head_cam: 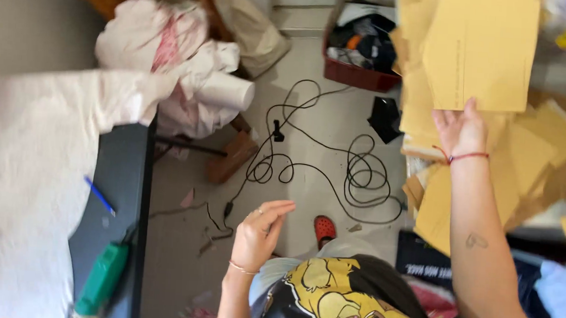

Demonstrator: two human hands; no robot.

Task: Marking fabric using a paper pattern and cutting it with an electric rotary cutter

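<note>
My right hand [463, 129] is stretched out to the upper right and grips the lower edge of a yellow-brown paper envelope [483, 50], lifted above a heap of similar envelopes [545, 155]. A red string is tied round that wrist. My left hand [260, 233] hovers in front of my chest, over the floor, with fingers loosely together and nothing in them. It wears a ring and a thin bracelet.
A dark table [121, 182] on the left carries a white cloth [26, 182], a blue pen [100, 195] and a green tool [102, 279]. A tangled black cable [335, 169] lies on the floor, near a red basket [358, 49] and a red shoe [324, 229].
</note>
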